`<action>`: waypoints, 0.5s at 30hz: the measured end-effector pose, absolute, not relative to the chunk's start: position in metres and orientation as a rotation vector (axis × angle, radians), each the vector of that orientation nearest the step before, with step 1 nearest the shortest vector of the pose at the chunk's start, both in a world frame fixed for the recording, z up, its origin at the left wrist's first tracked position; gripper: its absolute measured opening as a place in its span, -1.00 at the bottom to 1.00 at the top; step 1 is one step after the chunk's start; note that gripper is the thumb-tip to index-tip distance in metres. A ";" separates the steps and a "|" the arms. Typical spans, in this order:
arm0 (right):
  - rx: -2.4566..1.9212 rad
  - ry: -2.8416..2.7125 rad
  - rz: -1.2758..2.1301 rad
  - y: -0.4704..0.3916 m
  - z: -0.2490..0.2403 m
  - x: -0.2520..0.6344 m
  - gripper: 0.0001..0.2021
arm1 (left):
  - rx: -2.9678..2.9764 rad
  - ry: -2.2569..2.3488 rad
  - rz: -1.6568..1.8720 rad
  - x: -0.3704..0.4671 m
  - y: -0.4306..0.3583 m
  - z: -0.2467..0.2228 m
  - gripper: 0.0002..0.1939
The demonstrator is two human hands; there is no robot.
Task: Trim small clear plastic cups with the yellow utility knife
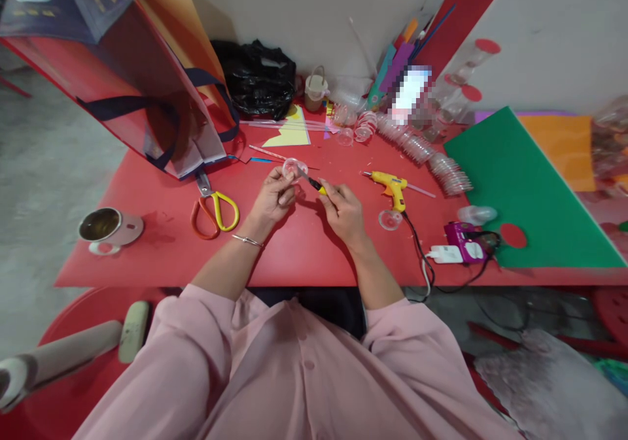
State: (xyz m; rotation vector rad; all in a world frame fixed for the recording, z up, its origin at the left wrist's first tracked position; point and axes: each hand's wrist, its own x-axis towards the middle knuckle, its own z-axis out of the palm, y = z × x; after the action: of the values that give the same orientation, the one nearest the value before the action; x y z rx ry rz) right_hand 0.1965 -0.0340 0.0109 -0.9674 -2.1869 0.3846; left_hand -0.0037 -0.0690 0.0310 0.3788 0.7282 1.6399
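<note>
In front of me over the red table, my left hand (275,195) pinches a small clear plastic lid (295,166) by its edge. My right hand (344,211) is closed round the yellow and black handle of a craft knife (316,184). Its narrow grey blade reaches to the lid; whether the tip has gone through it I cannot tell. A yellow hot glue gun (390,187) lies to the right, with another clear lid (390,220) beside its handle. Scissors (214,212) with one red and one yellow handle lie left of my hands.
A mug (110,225) of dark liquid stands near the left edge, below a tall paper bag (147,80). Stacked clear lids (417,146) run along the back right. A purple power adapter (466,244) with cords lies by a green board (534,198). A black plastic bag (255,77) sits behind.
</note>
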 end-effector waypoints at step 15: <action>-0.985 -2.170 0.387 -0.035 0.009 0.196 -0.57 | 0.396 0.735 1.622 -0.001 -0.068 0.027 -0.73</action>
State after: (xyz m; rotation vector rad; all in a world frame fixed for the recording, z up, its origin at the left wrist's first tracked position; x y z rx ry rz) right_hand 0.1963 -0.0348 0.0092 -0.9847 -2.1696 0.3870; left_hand -0.0008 -0.0676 0.0269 0.3962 0.7349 1.6223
